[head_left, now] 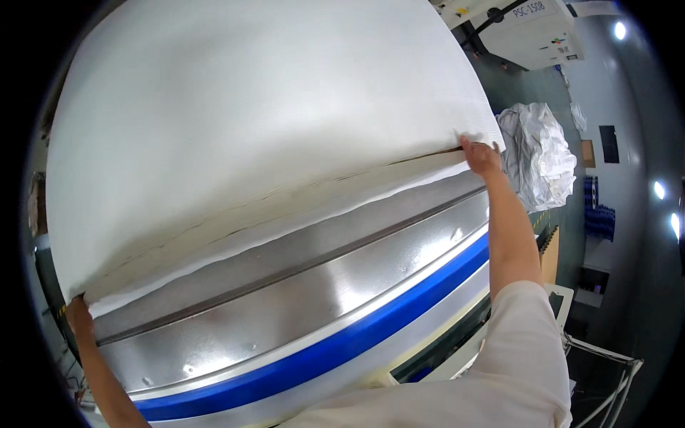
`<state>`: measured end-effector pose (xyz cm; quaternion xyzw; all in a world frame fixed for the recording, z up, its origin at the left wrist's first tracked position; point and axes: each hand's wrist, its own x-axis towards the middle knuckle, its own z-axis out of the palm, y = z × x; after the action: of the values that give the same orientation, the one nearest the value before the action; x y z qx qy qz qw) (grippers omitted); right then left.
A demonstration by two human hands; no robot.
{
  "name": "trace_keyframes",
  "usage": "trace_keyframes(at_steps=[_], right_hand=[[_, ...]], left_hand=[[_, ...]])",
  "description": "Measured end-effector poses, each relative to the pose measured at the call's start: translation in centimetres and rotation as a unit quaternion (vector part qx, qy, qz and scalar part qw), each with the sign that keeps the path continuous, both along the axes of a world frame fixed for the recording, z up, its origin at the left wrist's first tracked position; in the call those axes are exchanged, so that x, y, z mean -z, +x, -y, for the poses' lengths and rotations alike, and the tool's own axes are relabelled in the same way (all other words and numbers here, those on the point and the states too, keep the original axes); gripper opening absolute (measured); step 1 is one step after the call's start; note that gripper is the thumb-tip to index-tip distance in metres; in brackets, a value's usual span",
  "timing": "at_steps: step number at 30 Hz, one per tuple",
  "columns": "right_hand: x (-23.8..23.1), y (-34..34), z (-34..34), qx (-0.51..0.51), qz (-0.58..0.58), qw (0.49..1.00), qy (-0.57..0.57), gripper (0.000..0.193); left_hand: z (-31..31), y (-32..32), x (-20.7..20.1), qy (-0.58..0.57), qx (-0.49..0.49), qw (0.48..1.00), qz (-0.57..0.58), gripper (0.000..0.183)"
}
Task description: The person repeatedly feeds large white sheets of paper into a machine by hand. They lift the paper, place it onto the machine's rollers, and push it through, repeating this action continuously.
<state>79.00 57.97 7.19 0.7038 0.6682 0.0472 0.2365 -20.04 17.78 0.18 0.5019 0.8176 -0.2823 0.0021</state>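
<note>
A very large white sheet, seemingly fabric or paper in layers, spreads over most of the view. Its near edge is raised and shows dark, wavy gaps between the layers. At the near right corner my right hand is closed on this edge, with the thumb on top. Far to the left, my left hand grips the near left corner, its fingers mostly hidden by the sheet. Below the edge lies a shiny metal ledge of a machine or table, running between my arms.
A blue strip runs along the machine's front, close to my body. Crumpled white plastic sheeting lies just beyond my right hand. A white cabinet stands at the far right, and a white tubular frame at the lower right.
</note>
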Motion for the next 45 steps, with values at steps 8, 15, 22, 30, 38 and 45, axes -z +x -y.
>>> trace_keyframes(at_steps=[8, 15, 22, 30, 38, 45], right_hand=[[-0.6, 6.9, -3.3, -0.038, 0.063, 0.991, -0.108, 0.032], [-1.9, 9.3, -1.9, 0.015, 0.058, 0.997, -0.057, 0.036], [-7.5, 11.8, -1.9, -0.078, 0.030, 0.996, -0.032, 0.035], [-12.3, 18.0, 5.7, -0.145, 0.069, 0.979, -0.126, 0.041], [-7.1, 20.4, 15.6, -0.210, 0.165, 0.912, -0.312, 0.018], [-4.0, 20.2, 18.3, -0.194, 0.213, 0.884, -0.368, 0.018]], left_hand=[[2.9, -2.6, 0.6, 0.026, -0.007, 0.999, 0.047, 0.034], [-0.5, 3.4, -3.1, -0.052, -0.003, 0.998, -0.033, 0.027], [0.1, 6.9, -10.6, -0.062, -0.044, 0.996, -0.047, 0.034], [8.7, 8.3, -16.2, -0.148, 0.023, 0.987, 0.055, 0.035], [19.0, 15.9, -9.8, -0.532, -0.002, 0.844, 0.063, 0.029], [22.6, 16.8, -7.4, -0.547, -0.025, 0.835, 0.059, 0.020]])
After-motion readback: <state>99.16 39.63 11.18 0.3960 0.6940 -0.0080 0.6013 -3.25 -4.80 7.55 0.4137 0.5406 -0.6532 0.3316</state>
